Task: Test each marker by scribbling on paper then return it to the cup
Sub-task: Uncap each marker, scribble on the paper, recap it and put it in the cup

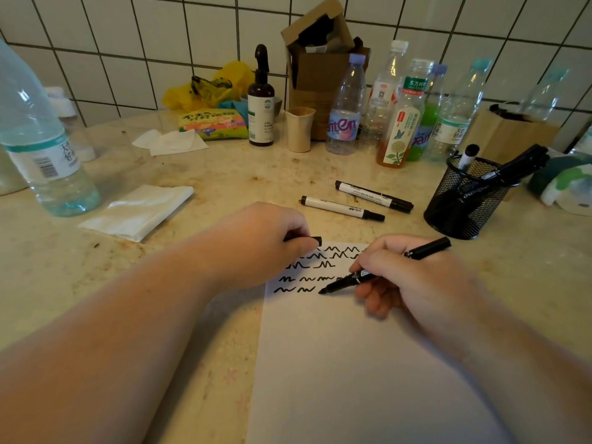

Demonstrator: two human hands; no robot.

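The right hand (413, 277) holds a black marker (384, 267) in a writing grip, with the tip touching the paper (352, 363) at the end of the lowest row of scribbles (307, 267). The left hand (272, 238) rests on the upper left corner of the paper and pinches a small black piece, probably the cap (309, 240) of this marker, though the view there is not sharp.

The paper already carries several rows of black wavy lines, so it seems many tests are done. The mesh cup (464, 200) stands on the bench (224, 174) to the right, well apart from the paper, and some markers already stand inside it. Two white markers (358, 200) lie capped on the bench between the paper and the cup; it cannot be told whether they are tested.

What is left, by this judgement: to finish the present scribble, close the marker and put it into the cup, then handle the two lying markers in the same way.
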